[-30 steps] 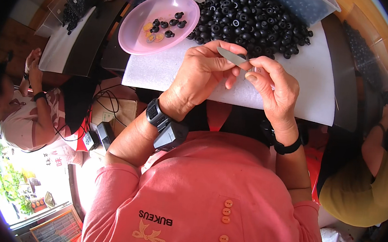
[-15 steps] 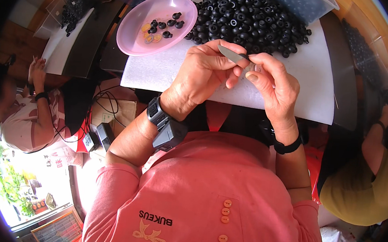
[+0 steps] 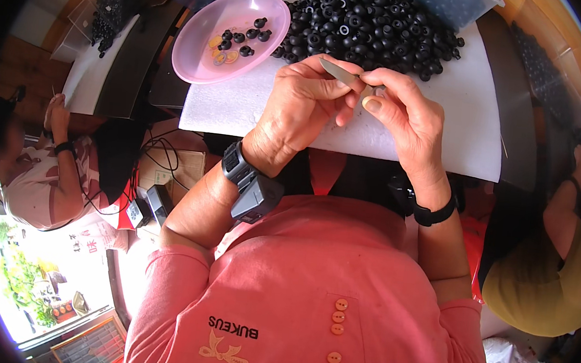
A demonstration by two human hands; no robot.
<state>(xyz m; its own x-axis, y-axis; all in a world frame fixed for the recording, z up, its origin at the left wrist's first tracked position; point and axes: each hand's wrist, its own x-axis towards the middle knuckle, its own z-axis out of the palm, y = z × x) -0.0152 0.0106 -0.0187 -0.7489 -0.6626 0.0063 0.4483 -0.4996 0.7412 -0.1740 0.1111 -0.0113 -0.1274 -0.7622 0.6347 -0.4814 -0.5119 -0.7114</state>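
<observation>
Metal blade pinched in left hand, tip against tiny part squeezed by right hand fingers. Black rings heaped at white mat's far edge; pink dish beside.

A thin grey blade lies slanted across the left hand, its tip pointing up and left. At its lower end a small dark piece, mostly hidden, sits pinched in the right hand, above the white mat.
</observation>
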